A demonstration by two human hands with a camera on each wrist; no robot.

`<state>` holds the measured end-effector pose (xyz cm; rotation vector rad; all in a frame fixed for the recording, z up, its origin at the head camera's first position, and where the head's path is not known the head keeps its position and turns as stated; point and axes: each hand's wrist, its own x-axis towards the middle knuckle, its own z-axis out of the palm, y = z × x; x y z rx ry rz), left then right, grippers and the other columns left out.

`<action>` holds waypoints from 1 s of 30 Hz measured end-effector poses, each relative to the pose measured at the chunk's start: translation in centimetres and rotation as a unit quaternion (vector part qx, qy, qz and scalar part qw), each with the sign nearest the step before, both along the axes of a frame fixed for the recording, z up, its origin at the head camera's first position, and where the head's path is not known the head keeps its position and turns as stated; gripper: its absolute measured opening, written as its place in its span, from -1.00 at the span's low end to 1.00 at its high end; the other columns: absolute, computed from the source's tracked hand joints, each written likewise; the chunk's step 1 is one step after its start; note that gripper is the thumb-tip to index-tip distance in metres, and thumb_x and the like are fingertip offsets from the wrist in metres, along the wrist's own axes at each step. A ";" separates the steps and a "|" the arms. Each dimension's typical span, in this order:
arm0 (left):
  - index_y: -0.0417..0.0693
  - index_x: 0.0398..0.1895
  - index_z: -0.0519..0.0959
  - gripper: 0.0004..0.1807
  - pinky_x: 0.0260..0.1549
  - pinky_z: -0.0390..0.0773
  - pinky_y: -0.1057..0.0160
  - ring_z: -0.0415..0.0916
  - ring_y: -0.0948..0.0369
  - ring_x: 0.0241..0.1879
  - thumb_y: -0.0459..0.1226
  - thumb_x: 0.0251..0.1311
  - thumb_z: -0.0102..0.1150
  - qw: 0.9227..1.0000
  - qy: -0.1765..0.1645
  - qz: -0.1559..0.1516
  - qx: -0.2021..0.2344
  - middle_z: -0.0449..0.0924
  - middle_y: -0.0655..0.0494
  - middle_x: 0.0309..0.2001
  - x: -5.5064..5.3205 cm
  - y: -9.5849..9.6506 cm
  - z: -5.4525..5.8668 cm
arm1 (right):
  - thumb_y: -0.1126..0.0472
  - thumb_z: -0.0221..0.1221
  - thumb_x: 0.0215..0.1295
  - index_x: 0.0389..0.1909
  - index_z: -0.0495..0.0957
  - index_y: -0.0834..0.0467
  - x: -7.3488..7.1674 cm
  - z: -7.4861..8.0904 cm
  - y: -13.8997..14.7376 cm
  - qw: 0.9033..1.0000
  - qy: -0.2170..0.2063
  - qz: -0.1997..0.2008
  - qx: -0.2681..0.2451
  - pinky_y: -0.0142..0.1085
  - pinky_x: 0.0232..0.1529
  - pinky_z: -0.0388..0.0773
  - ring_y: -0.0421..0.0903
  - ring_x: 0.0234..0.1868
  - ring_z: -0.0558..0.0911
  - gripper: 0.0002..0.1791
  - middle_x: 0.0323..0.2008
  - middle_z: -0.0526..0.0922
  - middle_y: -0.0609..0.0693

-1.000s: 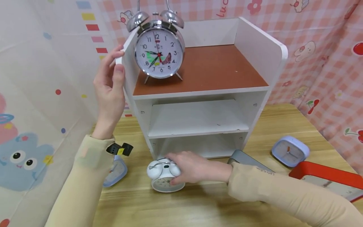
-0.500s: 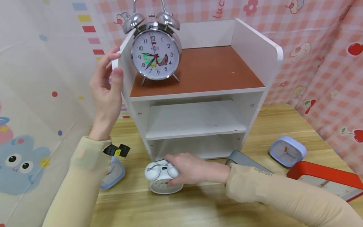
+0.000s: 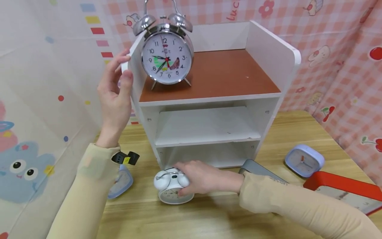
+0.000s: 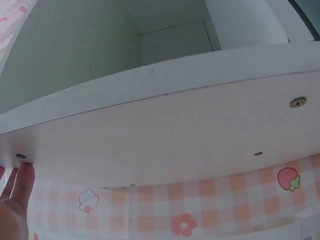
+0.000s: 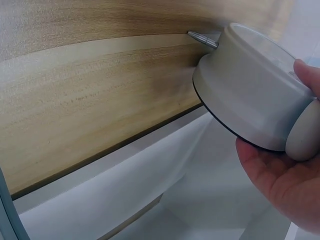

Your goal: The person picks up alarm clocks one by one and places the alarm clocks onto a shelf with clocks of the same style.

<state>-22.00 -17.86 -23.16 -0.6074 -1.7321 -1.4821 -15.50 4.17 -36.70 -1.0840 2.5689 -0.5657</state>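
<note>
My right hand grips a white twin-bell alarm clock low in front of the cabinet. Seen from the right wrist, the thumb lies on the face side of the alarm clock and the fingers lie behind its back, with a small metal foot by the wood. My left hand touches the left side panel of the white shelf cabinet near its front edge; in the left wrist view its extended fingers meet the panel's outer face. A silver twin-bell alarm clock stands on the brown top.
Right of the cabinet lie a grey item, a lilac clock and a red-framed clock. Another lilac clock sits partly behind the left sleeve. The wooden table meets patterned cloth behind and at the sides.
The head view shifts slightly. Both hands keep their places, left on the side panel, right on the white alarm clock.
</note>
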 end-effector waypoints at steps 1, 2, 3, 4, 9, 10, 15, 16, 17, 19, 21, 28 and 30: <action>0.00 0.27 0.57 -0.28 0.26 0.64 0.36 0.52 0.11 0.41 0.30 0.30 0.25 1.000 0.002 0.001 -0.002 0.50 0.03 0.50 0.0 0.0 0.0 | 0.00 0.56 0.10 0.33 0.50 0.17 0.0 0.0 0.0 1.000 0.000 0.000 0.000 -0.43 -0.20 0.57 -0.22 -0.19 0.62 -0.20 -0.06 0.75 -0.04; -0.01 0.27 0.57 -0.28 0.25 0.64 0.37 0.51 0.11 0.41 0.30 0.30 0.25 1.000 0.002 -0.001 -0.002 0.49 0.03 0.50 0.0 0.1 0.0 | 0.00 0.56 0.10 0.33 0.50 0.17 -0.1 0.0 0.0 1.000 0.001 0.001 -0.001 -0.43 -0.21 0.57 -0.22 -0.20 0.62 -0.20 -0.07 0.75 -0.04; -0.02 0.27 0.57 -0.27 0.24 0.64 0.38 0.51 0.11 0.41 0.31 0.29 0.25 1.000 0.003 -0.001 -0.002 0.49 0.01 0.50 -0.1 0.1 0.1 | 0.00 0.56 0.10 0.33 0.50 0.17 -0.1 0.0 0.0 1.000 0.002 0.001 0.000 -0.43 -0.21 0.56 -0.22 -0.20 0.62 -0.20 -0.07 0.75 -0.04; -0.02 0.27 0.57 -0.27 0.24 0.63 0.39 0.51 0.12 0.41 0.31 0.29 0.25 1.000 0.004 -0.001 -0.002 0.50 0.01 0.50 -0.1 0.1 0.1 | 0.00 0.56 0.11 0.33 0.50 0.17 -0.1 0.0 0.1 1.000 0.004 0.002 0.000 -0.43 -0.22 0.56 -0.23 -0.20 0.61 -0.21 -0.07 0.76 -0.04; -0.02 0.26 0.57 -0.27 0.22 0.63 0.40 0.51 0.12 0.40 0.31 0.29 0.25 1.000 0.006 0.000 -0.003 0.50 0.01 0.49 -0.1 0.0 0.0 | -0.01 0.54 0.12 0.32 0.51 0.19 -0.1 0.1 0.2 1.000 0.008 0.008 -0.006 -0.45 -0.26 0.54 -0.25 -0.24 0.60 -0.22 -0.08 0.76 -0.03; -0.01 0.26 0.58 -0.28 0.22 0.63 0.40 0.52 0.12 0.39 0.31 0.30 0.25 1.000 0.006 -0.001 -0.002 0.50 0.02 0.49 0.0 0.0 0.0 | -0.01 0.54 0.13 0.32 0.51 0.20 0.0 0.1 0.2 1.000 0.009 0.009 -0.009 -0.46 -0.27 0.54 -0.25 -0.24 0.59 -0.23 -0.08 0.76 -0.03; -0.02 0.27 0.57 -0.28 0.23 0.63 0.38 0.52 0.11 0.40 0.30 0.30 0.25 1.000 0.007 -0.004 -0.003 0.50 0.02 0.49 0.0 0.0 0.0 | 0.03 0.52 0.14 0.30 0.52 0.21 0.1 0.9 0.8 0.999 0.012 0.020 -0.036 -0.48 -0.28 0.53 -0.27 -0.26 0.58 -0.27 -0.07 0.77 -0.02; -0.02 0.27 0.57 -0.27 0.25 0.63 0.38 0.52 0.11 0.40 0.31 0.30 0.25 1.000 0.008 -0.004 -0.003 0.50 0.02 0.49 -0.1 0.0 0.0 | 0.04 0.52 0.14 0.29 0.52 0.21 0.1 1.1 1.0 0.999 0.013 0.023 -0.044 -0.48 -0.27 0.53 -0.27 -0.26 0.59 -0.28 -0.06 0.77 -0.02; -0.03 0.27 0.57 -0.27 0.25 0.63 0.38 0.52 0.11 0.40 0.31 0.29 0.25 1.000 0.008 -0.004 -0.004 0.50 0.02 0.49 -0.1 0.0 0.0 | 0.04 0.51 0.15 0.29 0.52 0.20 0.0 1.3 1.2 0.998 0.016 0.026 -0.052 -0.48 -0.27 0.53 -0.27 -0.25 0.59 -0.29 -0.06 0.77 -0.02; -0.02 0.26 0.57 -0.27 0.24 0.63 0.38 0.52 0.11 0.40 0.31 0.29 0.26 1.000 0.006 -0.005 0.000 0.50 0.02 0.49 -0.1 0.1 0.1 | 0.04 0.51 0.16 0.29 0.52 0.20 0.0 1.8 1.7 0.997 0.027 0.034 -0.063 -0.48 -0.25 0.53 -0.27 -0.24 0.60 -0.29 -0.04 0.77 -0.03; -0.02 0.26 0.58 -0.27 0.23 0.64 0.39 0.53 0.11 0.38 0.31 0.28 0.26 1.000 0.006 -0.005 0.001 0.51 0.01 0.49 -0.1 0.1 0.1 | 0.03 0.51 0.17 0.30 0.52 0.20 0.0 2.3 2.3 0.996 0.040 0.037 -0.071 -0.47 -0.22 0.54 -0.26 -0.22 0.61 -0.29 -0.03 0.77 -0.04; -0.03 0.24 0.58 -0.26 0.22 0.64 0.39 0.55 0.11 0.36 0.32 0.26 0.27 1.000 0.010 -0.009 0.006 0.52 0.02 0.48 -0.1 0.1 0.0 | -0.04 0.52 0.16 0.31 0.53 0.15 0.6 4.2 4.3 0.992 0.090 0.039 -0.082 -0.42 -0.12 0.62 -0.24 -0.14 0.66 -0.27 0.01 0.77 -0.08; -0.03 0.24 0.58 -0.27 0.23 0.64 0.38 0.55 0.11 0.36 0.31 0.27 0.28 1.000 0.008 -0.011 0.008 0.52 0.02 0.48 -0.2 0.1 0.1 | -0.04 0.53 0.16 0.31 0.52 0.13 0.8 4.8 4.9 0.991 0.099 0.038 -0.085 -0.40 -0.09 0.63 -0.25 -0.13 0.66 -0.26 0.02 0.77 -0.11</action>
